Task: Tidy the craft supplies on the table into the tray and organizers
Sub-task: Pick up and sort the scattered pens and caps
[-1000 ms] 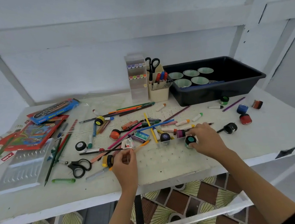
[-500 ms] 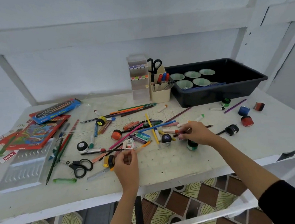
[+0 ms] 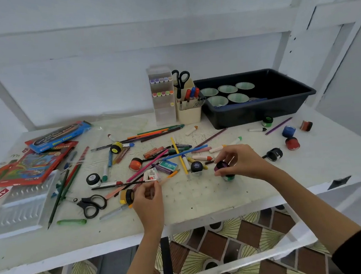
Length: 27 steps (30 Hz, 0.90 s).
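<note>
Left hand (image 3: 148, 199): at 6 o'clock near the front edge of the tabletop (image 3: 202, 202), fingers (image 3: 155, 186) pinched narrow on one end of a thin, pale, see-through strip; what the strip is I cannot tell.
Yellow paint pot (image 3: 127, 196): lying on its side just at 9 o'clock of the left hand.
Black scissors (image 3: 90, 206): flat on the tabletop, further toward 9 o'clock from that pot.
Right hand (image 3: 240, 161): at 3 o'clock of the left hand, fingers closed around a purple paint pot (image 3: 221, 165), held just above a green-lidded pot (image 3: 229, 177) that stands under the palm.
Black-lidded pot (image 3: 196, 166): upright, just at 9 o'clock of the purple pot.
Loose clutter: pencils, markers and crayons crossed in a heap at 12 o'clock of both hands, with an orange pot (image 3: 135, 164) among them.
Far right pots: a blue pot (image 3: 288, 131) and a red pot (image 3: 292, 143) near each other at 2 o'clock, well apart from the hands.
Clear tray (image 3: 17, 208): at 9 o'clock, by the left edge.
Black tub (image 3: 258, 110): at 1 o'clock at the back, holding five pale cups.
Marker organizer (image 3: 163, 99): at 12 o'clock, touching a cream pen holder (image 3: 189, 114) that stands beside the tub.
</note>
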Available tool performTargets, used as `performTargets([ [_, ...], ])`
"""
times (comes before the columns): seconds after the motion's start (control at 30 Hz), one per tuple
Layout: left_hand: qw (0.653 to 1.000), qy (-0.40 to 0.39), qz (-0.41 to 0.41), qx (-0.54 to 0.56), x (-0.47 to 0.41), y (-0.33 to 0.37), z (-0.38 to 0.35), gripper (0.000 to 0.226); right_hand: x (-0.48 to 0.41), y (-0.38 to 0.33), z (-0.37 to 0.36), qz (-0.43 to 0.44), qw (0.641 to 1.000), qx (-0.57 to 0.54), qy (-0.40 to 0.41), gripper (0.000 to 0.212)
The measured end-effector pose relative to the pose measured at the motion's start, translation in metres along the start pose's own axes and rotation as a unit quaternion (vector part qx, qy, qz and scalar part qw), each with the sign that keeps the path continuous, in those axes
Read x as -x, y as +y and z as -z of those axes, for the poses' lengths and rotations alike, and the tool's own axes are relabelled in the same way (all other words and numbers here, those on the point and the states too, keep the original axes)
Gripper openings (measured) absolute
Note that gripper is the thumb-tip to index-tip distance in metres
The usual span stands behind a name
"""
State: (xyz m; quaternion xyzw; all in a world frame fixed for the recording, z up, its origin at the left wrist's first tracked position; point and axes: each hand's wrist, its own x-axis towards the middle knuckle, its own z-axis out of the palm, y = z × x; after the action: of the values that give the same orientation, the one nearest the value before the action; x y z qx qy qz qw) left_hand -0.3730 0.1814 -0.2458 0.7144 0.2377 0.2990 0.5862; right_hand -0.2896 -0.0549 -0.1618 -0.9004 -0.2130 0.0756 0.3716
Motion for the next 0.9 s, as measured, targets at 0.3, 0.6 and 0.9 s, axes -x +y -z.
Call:
performTargets([
  [0.3,1.000,0.002,0.004,-0.002,0.000,0.001,0.001,0.004,0.023,0.006,-0.010,0.028,0.995,0.094,-0.034,0.030],
  [0.6,1.000,0.001,0.005,-0.002,0.000,0.000,0.000,0.004,0.034,0.008,-0.016,-0.005,0.990,0.142,0.005,0.020],
  [0.9,1.000,0.001,-0.002,-0.008,0.001,-0.001,0.001,0.004,0.028,-0.008,-0.021,-0.063,0.965,0.254,-0.008,0.023],
])
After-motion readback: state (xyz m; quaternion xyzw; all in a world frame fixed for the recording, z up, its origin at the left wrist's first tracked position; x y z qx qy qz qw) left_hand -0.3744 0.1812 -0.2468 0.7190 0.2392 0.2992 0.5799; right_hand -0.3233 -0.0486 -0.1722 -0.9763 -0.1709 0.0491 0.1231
